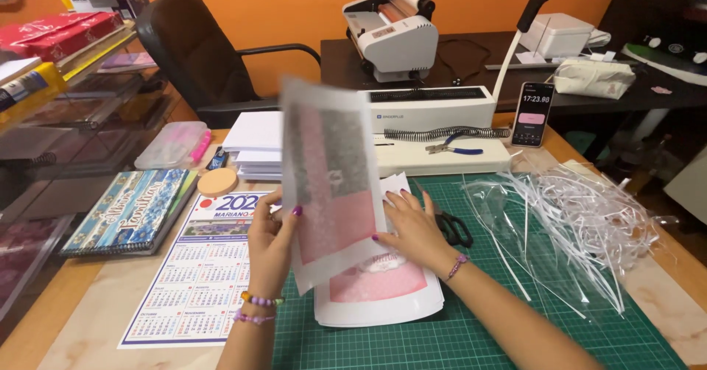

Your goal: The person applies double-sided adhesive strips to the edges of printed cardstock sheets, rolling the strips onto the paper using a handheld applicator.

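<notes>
Our left hand (271,246) pinches the lower left edge of a printed sheet (331,178), thumb in front and fingers behind, holding it raised and tilted above the counter (88,318); the sheet is blurred, grey and pink. Our right hand (414,230) lies spread, palm down, on the stack of printed pages (379,296) under that sheet, the fingertips by the sheet's lower right edge. The stack rests on a green cutting mat (486,326). Just behind our right hand lie black-handled scissors (451,226). To the right, a heap of thin white paper strips (574,215) spreads over the mat. To the left, a wall calendar sheet (193,274) lies flat, with a spiral notebook (129,212) beside it. Farther back stand a pile of white paper (254,145), a comb binding machine (434,116) with pliers (453,148) on its base, and a phone (533,114) propped upright.
</notes>
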